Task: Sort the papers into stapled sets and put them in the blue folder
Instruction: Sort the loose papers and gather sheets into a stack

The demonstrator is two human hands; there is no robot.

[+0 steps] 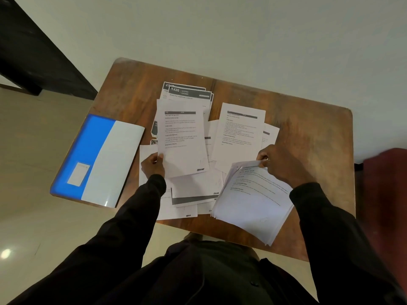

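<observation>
My left hand [153, 166] pinches the lower left edge of a single white printed sheet [184, 139], thumb on top, and holds it raised over the scattered pages. Its headings read "INITIAL SCENE SETUP", "TASK GOAL", "TASK DESCRIPTION" and "REQUIRED PROPS"; the body text is too small to read. My right hand [279, 164] grips the top corner of a thick stack of white printed pages [251, 203], fingers curled round the edge. The stack's lines are blurred, and it hangs past the near edge of the brown wooden table [312, 128].

Beneath and between my hands, loose white sheets [189, 190] overlap, most of them partly covered. At the far side lies a pile with dark header bars [189, 93]: the top one shows "1426" and "KITCHEN", and the one behind shows only "27" before it is hidden. Another printed page [240, 128] lies to the right, its text too small to read.

The blue plastic folder [88, 150] lies flat at the table's left end, apart from the papers. A pale cover lies over its right half, and its small white label [78, 173] is unreadable. A dark red shape [385, 172] at the right edge is blurred.
</observation>
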